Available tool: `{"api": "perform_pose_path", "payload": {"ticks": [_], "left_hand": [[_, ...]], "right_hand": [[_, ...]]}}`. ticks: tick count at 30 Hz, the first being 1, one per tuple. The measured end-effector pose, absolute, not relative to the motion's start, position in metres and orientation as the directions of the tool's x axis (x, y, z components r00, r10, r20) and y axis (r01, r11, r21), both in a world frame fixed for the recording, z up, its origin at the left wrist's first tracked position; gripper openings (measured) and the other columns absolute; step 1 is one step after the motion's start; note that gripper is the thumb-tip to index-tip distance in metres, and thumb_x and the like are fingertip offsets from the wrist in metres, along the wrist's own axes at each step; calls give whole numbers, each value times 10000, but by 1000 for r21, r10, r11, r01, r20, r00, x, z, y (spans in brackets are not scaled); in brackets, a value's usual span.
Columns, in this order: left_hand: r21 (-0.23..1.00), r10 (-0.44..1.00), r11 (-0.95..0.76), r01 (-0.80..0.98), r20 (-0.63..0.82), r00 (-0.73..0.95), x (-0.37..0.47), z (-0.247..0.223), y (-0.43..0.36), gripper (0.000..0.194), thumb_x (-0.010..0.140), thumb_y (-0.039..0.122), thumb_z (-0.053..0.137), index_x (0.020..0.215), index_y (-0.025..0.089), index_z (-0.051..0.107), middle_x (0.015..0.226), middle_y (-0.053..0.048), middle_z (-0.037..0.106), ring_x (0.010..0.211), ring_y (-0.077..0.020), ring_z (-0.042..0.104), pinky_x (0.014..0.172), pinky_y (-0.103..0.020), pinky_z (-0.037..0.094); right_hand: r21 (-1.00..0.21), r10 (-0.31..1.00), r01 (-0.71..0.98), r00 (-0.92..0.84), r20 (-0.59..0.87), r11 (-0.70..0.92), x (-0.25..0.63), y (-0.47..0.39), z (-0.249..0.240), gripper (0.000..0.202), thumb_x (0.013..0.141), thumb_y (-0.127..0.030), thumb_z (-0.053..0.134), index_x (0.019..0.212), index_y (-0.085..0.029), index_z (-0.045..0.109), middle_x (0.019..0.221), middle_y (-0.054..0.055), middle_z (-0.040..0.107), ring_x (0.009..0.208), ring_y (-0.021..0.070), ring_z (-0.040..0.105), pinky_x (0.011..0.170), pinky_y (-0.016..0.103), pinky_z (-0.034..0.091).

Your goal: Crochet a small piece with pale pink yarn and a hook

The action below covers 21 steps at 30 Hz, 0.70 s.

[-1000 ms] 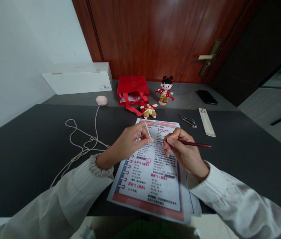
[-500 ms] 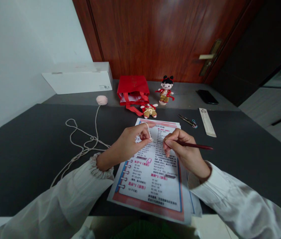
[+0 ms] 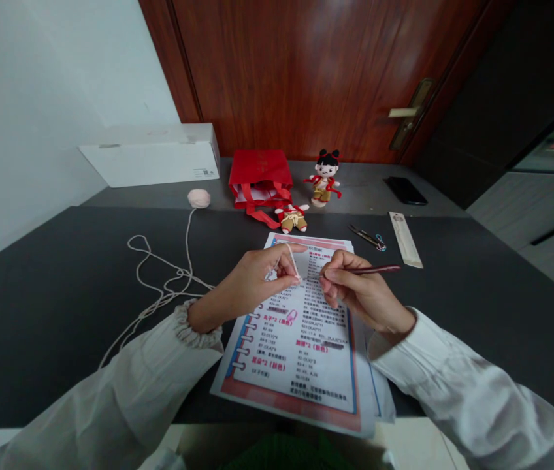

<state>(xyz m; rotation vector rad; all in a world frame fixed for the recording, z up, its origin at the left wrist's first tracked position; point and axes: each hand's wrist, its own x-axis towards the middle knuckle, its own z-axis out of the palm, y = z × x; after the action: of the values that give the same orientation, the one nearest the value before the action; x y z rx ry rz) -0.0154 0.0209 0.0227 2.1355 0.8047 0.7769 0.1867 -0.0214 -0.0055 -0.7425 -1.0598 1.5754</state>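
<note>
The left hand pinches a small end of pale yarn between thumb and fingertips, with the strand drawn up over the outstretched forefinger. The right hand grips a dark red stick, probably a hook, much like a pen; its tip points at the pinched end, near but apart from it. Both hands are above the printed sheets.

To work well here, I'd pinch close to the end, hold the strand taut enough to catch yet free to slide, and bring the tip in low rather than pull the yarn toward it. The slack loops on the table, left of the hands, cross one another and could snag, so they deserve a glance.

Of the containers, the red bag has its mouth toward the person and shows something pale inside, lining or contents, I cannot tell. The white box shows no opening, so its contents are hidden. Nearby, the yarn ball sits outside both
</note>
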Motion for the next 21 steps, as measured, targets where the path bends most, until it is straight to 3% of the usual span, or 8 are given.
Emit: {"api": "perform_pose_path", "payload": {"ticks": [4,9,13,17,21], "left_hand": [[850,753,-477,225,263,602,-12,18,20,341,763,196,643,1100,163,606,706,19,619,711,-136,604,759,-299,483],[880,803,-441,177,298,516,-8,11,16,301,756,177,651,1055,165,623,738,6,602,696,-129,579,712,-279,473],[943,860,-314,112,232,455,-3,14,11,205,753,160,667,954,155,629,784,-4,608,698,-116,567,689,-260,455],[989,886,-150,14,128,446,2,19,7,424,751,166,676,1160,141,565,702,34,557,662,-105,531,634,-237,410],[997,887,-15,-75,48,459,3,17,5,629,749,163,684,1334,145,455,715,38,550,643,-90,499,608,-230,370]], "right_hand": [[-798,941,-548,-333,-65,-249,183,-19,-10,162,773,-191,704,714,-174,554,585,-35,642,432,53,519,427,158,420],[-622,902,-675,-411,-131,-398,176,-19,-12,215,734,-137,716,667,-171,515,569,-39,589,493,42,507,447,118,415],[-523,910,-752,-392,-136,-402,172,-20,-10,198,743,-127,698,680,-171,515,599,-36,588,518,36,519,475,105,432],[-472,918,-790,-374,-134,-391,169,-21,-10,209,733,-126,704,667,-166,510,608,-34,580,528,32,515,490,100,444],[-502,923,-779,-364,-125,-376,169,-21,-9,234,745,-158,711,659,-173,493,617,-41,567,528,33,504,485,104,446]]}}
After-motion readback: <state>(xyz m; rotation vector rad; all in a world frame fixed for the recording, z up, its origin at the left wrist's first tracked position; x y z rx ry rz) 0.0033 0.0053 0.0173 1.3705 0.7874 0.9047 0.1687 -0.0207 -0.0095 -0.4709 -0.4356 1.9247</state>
